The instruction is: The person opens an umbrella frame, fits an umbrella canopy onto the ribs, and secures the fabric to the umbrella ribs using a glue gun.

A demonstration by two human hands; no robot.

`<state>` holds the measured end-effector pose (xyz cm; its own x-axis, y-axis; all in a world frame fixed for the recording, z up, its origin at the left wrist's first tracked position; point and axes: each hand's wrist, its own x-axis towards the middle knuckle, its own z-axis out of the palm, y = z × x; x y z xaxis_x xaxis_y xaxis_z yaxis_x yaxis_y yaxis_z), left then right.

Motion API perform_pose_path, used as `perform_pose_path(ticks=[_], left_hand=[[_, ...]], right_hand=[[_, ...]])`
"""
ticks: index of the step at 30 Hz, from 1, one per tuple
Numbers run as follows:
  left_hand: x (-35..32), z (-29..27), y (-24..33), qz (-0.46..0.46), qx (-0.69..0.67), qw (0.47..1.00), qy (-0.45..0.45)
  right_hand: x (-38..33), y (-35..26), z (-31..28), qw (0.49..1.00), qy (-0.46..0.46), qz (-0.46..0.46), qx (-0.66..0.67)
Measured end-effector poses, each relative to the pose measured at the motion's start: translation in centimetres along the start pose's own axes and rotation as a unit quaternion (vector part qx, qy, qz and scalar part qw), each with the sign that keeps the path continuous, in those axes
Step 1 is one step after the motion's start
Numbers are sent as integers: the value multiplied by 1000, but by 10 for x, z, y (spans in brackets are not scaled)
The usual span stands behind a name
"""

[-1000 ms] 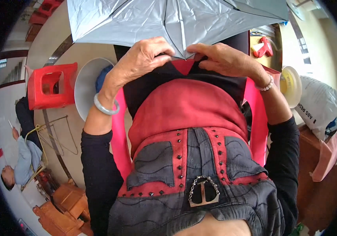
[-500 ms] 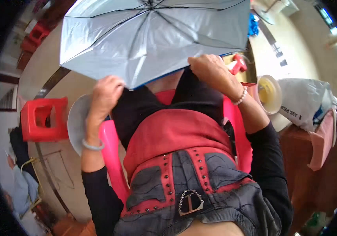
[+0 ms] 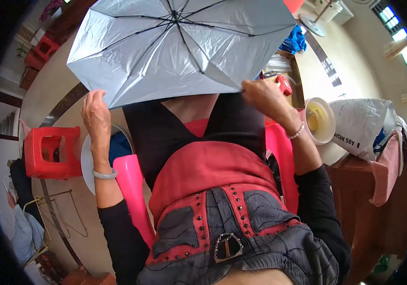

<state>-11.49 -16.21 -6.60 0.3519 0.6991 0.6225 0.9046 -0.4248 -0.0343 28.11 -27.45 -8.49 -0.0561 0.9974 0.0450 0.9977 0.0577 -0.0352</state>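
Note:
An opened umbrella (image 3: pixel 165 57) spreads across the top of the view, its silver inner side and black ribs facing me. Its near rim runs above my lap. At the left part of that rim, my left hand (image 3: pixel 96 116) has its fingers bent over the fabric edge. My right hand (image 3: pixel 267 99) pinches the rim at its right corner, where a rib ends. The umbrella's outer side is mostly hidden, and its top is cut off by the frame.
I sit in a pink chair (image 3: pixel 134 190). At left are a red stool (image 3: pixel 53 152) and a pale tub (image 3: pixel 87 161) with blue cloth. At right stand a box (image 3: pixel 298 78) holding a red tool, a bucket (image 3: pixel 320 121) and a white sack (image 3: pixel 365 123). A person (image 3: pixel 27 228) sits far left.
My left hand has moved left along the rim, away from the middle. My right hand has shifted slightly right and down. The umbrella has turned and its near edge is stretched flatter.

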Motion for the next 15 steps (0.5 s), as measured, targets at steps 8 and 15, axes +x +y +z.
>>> perform_pose_path(ticks=[8,15], left_hand=[[-8,1,120,184,-340,914,-125],[-14,10,107,161,-269,938,-145]], right_hand=[[0,-50,11,945,0,-220,244],[-6,26,2,997,33,8,67]])
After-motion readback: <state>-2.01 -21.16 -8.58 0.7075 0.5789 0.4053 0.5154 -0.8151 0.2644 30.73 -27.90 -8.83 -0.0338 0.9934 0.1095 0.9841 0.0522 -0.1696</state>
